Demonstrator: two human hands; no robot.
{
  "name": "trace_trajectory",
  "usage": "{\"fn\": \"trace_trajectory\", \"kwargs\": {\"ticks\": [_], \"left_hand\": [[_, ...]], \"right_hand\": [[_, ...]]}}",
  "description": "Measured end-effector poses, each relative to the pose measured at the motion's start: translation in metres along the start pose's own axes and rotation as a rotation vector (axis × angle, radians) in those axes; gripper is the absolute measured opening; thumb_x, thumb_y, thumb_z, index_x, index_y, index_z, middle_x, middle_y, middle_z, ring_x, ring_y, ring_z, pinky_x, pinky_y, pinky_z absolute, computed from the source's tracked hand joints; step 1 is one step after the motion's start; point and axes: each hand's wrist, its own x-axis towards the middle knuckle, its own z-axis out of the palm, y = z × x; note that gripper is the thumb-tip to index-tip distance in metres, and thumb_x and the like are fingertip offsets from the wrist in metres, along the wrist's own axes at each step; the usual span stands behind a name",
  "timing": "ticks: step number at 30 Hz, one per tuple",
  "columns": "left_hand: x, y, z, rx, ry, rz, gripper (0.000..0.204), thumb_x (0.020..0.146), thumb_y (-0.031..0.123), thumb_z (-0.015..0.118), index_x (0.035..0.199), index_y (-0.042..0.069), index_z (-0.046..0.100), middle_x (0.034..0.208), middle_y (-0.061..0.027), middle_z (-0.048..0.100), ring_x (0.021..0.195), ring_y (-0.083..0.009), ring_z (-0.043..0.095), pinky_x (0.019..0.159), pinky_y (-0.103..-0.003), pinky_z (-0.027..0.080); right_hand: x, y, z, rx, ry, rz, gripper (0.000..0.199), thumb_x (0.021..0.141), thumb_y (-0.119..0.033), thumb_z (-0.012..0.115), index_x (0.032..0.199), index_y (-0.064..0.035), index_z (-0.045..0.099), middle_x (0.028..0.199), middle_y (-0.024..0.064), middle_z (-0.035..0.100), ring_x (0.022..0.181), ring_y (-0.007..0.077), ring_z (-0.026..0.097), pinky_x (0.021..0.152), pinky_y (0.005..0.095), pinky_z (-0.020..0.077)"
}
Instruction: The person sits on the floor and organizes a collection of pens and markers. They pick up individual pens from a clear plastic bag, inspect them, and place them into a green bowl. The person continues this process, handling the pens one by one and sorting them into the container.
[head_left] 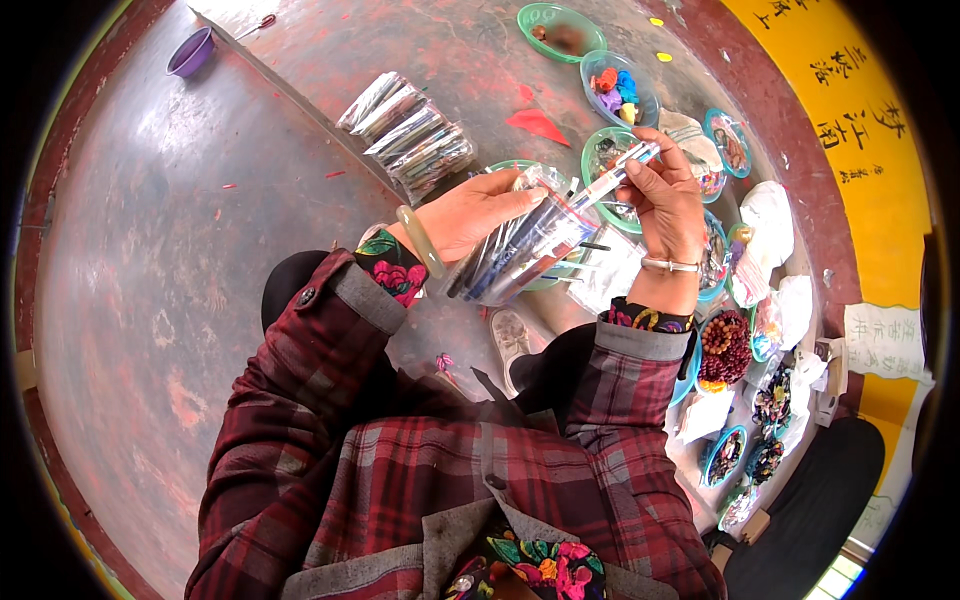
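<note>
My left hand (462, 218) is closed around a clear plastic bag (520, 250) filled with several long, thin pens. The bag is tilted, its upper end toward my right hand. Between thumb and fingers, my right hand (668, 205) pinches a slim pen (612, 180), mostly white with a blue part near its tip. That pen's lower end lies at the bag's upper edge; whether it is inside the bag I cannot tell. Behind the bag, a green basket (515, 165) is partly hidden.
Several filled clear packs (405, 130) lie in a row on the floor ahead. Along the right stand baskets, including a blue one (655, 95) with colourful pieces, and dark red bead strings (725, 345). A purple basin (190, 52) sits far left. My shoe (510, 345) shows below the bag.
</note>
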Motion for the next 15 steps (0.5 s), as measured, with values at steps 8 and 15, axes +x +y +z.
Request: {"fn": "trace_trajectory", "kwargs": {"ticks": [8,15], "left_hand": [[0.002,0.003,0.002,-0.011,0.019,-0.026,0.038,0.097,0.019,0.048,0.128,-0.002,0.044,0.119,-0.0066,0.055,0.107,-0.0124,0.054,0.092,-0.029,0.045],[0.002,-0.001,0.001,0.031,0.029,0.020,0.036,0.097,0.020,0.048,0.124,-0.002,0.047,0.116,-0.0063,0.057,0.103,-0.0122,0.055,0.090,-0.028,0.046]], "right_hand": [[0.008,0.013,-0.005,0.075,0.062,0.005,0.027,0.079,-0.003,0.069,0.103,-0.0058,0.056,0.077,0.0066,0.064,0.062,0.0126,0.062,0.051,0.0209,0.0495],[0.010,0.017,-0.001,0.036,0.007,0.025,0.028,0.078,-0.004,0.070,0.103,-0.0070,0.057,0.077,0.0051,0.064,0.063,0.0122,0.062,0.051,0.0200,0.0490]]}}
